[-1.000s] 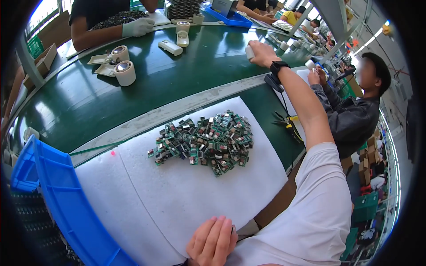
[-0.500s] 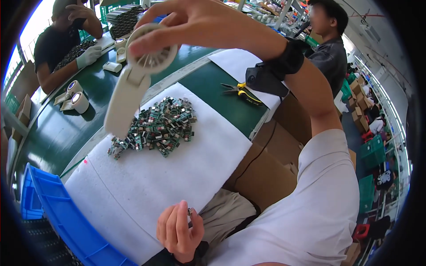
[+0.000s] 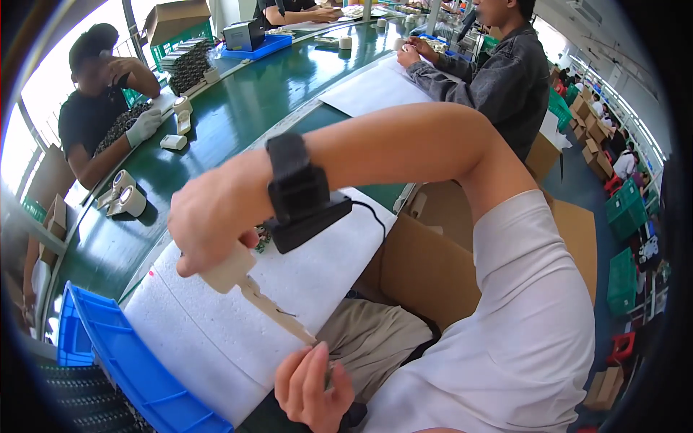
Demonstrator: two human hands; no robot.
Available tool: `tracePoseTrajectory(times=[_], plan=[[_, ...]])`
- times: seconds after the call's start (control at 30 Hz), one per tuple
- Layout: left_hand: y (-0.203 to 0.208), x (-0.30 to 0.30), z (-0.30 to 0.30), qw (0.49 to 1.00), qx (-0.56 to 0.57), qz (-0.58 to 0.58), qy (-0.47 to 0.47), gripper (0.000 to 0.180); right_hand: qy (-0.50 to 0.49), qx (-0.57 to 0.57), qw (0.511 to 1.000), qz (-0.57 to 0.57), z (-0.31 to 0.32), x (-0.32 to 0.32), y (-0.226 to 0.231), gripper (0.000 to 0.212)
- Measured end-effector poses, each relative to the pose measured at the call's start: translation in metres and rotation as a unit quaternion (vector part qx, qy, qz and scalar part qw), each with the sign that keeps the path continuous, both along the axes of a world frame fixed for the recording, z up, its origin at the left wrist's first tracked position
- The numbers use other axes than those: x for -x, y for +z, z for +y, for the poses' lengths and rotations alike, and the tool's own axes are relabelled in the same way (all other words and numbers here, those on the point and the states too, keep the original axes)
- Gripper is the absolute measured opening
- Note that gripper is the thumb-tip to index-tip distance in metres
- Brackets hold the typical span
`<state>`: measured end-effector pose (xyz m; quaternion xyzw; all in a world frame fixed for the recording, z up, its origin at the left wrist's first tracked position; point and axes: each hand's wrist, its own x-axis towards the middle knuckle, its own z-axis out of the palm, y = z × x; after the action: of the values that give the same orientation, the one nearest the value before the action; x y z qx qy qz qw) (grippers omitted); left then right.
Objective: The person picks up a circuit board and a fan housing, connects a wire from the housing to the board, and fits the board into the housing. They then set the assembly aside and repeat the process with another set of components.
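Observation:
My right hand (image 3: 216, 216) reaches over the work mat and grips the round head of a white handheld fan (image 3: 229, 270). The fan's handle slants down, its tip close to the fingertips of my left hand (image 3: 310, 390); I cannot tell whether they touch. My left hand is closed in a pinch near my lap, around a small circuit board mostly hidden by the fingers. Behind my right hand and its black wrist device (image 3: 299, 184), only a few boards of the pile of small green circuit boards (image 3: 264, 239) show on the white foam mat (image 3: 195, 325).
A blue plastic bin (image 3: 130, 361) stands at the left of the mat. Tape rolls (image 3: 132, 200) lie on the green table (image 3: 238, 101). Cardboard boxes (image 3: 426, 252) stand right of my lap. One co-worker (image 3: 94, 123) sits across at left, another (image 3: 498, 79) at far right.
My right hand has come down and nearer with the fan, turning it so the handle points to my left hand. The view has shifted; the arm now covers most of the board pile and the pliers.

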<state>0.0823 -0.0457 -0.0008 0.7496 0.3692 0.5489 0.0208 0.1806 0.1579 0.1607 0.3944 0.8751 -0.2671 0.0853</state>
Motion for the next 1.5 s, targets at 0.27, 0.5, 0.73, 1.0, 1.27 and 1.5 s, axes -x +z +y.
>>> tracePoseTrajectory(times=[0.27, 0.5, 0.73, 1.0, 1.27, 1.5], plan=[[-0.021, 0.008, 0.007, 0.995, 0.055, 0.062, 0.056, 0.031, 0.136, -0.038, 0.99, -0.004, 0.002, -0.002, -0.045, 0.051], [-0.035, 0.022, 0.003, 0.992, 0.11, -0.011, 0.062, 0.028, 0.109, -0.058, 0.949, 0.291, -0.038, -0.035, -0.05, 0.034], [-0.04, 0.028, 0.004, 0.997, 0.08, -0.005, 0.016, 0.027, 0.325, -0.066, 0.938, 0.102, -0.036, -0.015, -0.084, 0.021], [-0.008, 0.026, 0.016, 0.981, 0.171, -0.039, 0.087, 0.031, 0.276, -0.144, 0.904, 0.295, 0.0, -0.011, -0.113, 0.018], [0.012, 0.053, 0.026, 0.955, 0.219, -0.175, 0.091, 0.032, 0.157, -0.011, 0.907, 0.391, -0.005, -0.001, -0.128, 0.015], [0.002, 0.05, 0.048, 0.888, 0.261, -0.317, 0.209, 0.037, 0.083, 0.032, 0.919, 0.385, -0.006, 0.003, -0.135, 0.015]])
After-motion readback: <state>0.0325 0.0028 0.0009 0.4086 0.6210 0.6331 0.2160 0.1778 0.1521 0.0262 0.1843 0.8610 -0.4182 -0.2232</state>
